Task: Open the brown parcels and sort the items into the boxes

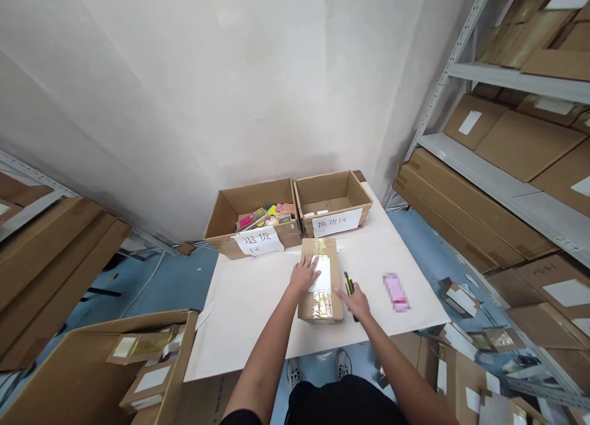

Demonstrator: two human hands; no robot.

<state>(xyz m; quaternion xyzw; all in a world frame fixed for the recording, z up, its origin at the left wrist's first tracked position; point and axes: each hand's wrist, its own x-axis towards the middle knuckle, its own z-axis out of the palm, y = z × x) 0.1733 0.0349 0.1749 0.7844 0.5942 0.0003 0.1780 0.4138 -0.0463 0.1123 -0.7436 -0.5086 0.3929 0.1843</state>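
White tabletop point(249, 302) leaves room left of the carton point(322, 298).

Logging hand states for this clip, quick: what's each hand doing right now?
Left hand: open, resting on the taped box.
Right hand: closed, holding the black-and-yellow cutter.

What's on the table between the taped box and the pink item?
In the head view, the right hand, holding a black-and-yellow tool, is between the box and the pink item, then white tabletop.
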